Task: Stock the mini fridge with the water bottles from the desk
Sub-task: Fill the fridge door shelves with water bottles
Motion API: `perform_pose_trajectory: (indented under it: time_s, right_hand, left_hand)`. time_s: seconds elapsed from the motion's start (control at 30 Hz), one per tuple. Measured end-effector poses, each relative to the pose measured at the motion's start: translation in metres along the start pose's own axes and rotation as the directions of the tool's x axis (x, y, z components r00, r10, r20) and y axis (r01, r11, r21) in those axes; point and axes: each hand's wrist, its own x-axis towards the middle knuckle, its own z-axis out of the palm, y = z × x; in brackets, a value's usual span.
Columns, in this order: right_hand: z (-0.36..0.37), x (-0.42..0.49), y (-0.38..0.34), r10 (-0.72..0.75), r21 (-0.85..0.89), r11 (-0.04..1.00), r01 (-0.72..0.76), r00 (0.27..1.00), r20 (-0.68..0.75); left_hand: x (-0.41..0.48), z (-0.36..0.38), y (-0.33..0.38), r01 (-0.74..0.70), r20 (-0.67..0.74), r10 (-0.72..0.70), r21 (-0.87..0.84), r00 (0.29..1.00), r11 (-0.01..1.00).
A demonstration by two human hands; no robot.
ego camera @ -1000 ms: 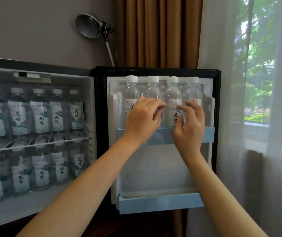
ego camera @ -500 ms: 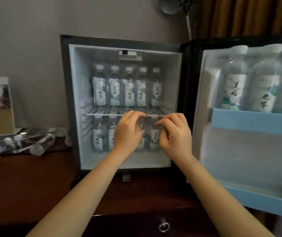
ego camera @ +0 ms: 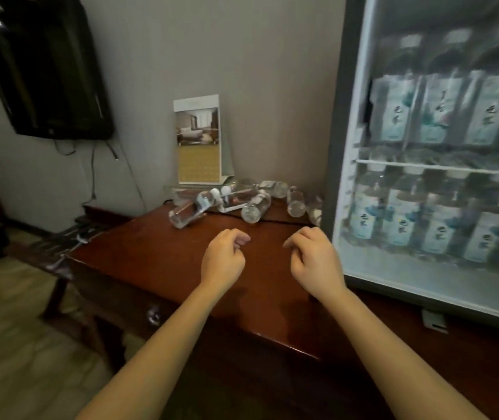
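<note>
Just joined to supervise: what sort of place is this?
Most likely a hotel guest room: a wall-mounted TV, a stand-up card picturing a bedroom on the wooden desk, and a mini fridge packed with identical water bottles.

Left hand (ego camera: pixel 224 259) & right hand (ego camera: pixel 317 262): bare, w/ bare forearms to frame edge.

The room is dim. The strongest light is the cool white glow inside the fridge (ego camera: pixel 337 131), which falls on the right side of the table (ego camera: pixel 157 256). The glossy wood gives back a dull red sheen. A small glare spot sits on the top corner of the TV (ego camera: pixel 45 71). The shelved bottles (ego camera: pixel 436 107) are smeared by motion blur, while the left hand (ego camera: pixel 222 262) and right hand (ego camera: pixel 317 262) are sharper. The wide lens bends the fridge frame and tilts the walls towards the edges
</note>
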Motion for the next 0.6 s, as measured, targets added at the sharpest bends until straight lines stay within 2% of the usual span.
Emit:
perform_pose_trajectory:
  time_s: [0.13,0.27,0.4,0.5,0.6]
  right_hand:
    - [0.061,0.032,0.002,0.131,-0.006,0.991,-0.132,0.977,0.171]
    - [0.107,0.067,0.018,0.368,-0.013,0.925,-0.38,0.885,0.284]
    - [0.142,0.084,0.037,0.522,-0.054,0.847,-0.529,0.808,0.272]
    - [0.158,0.086,0.046,0.566,-0.062,0.819,-0.57,0.786,0.25]
    - [0.164,0.087,0.054,0.591,-0.065,0.802,-0.594,0.772,0.237]
  left_hand:
    - [0.017,-0.002,-0.043,0.122,0.007,-0.122,0.034,0.992,0.992]
    - [0.037,0.017,-0.071,0.206,0.036,-0.208,0.054,0.977,0.977]
    - [0.07,0.045,-0.079,0.249,0.087,-0.253,0.055,0.964,0.967]
    - [0.102,0.069,-0.077,0.269,0.13,-0.273,0.047,0.953,0.962]
    - [0.132,0.092,-0.071,0.366,0.164,-0.362,0.001,0.918,0.93]
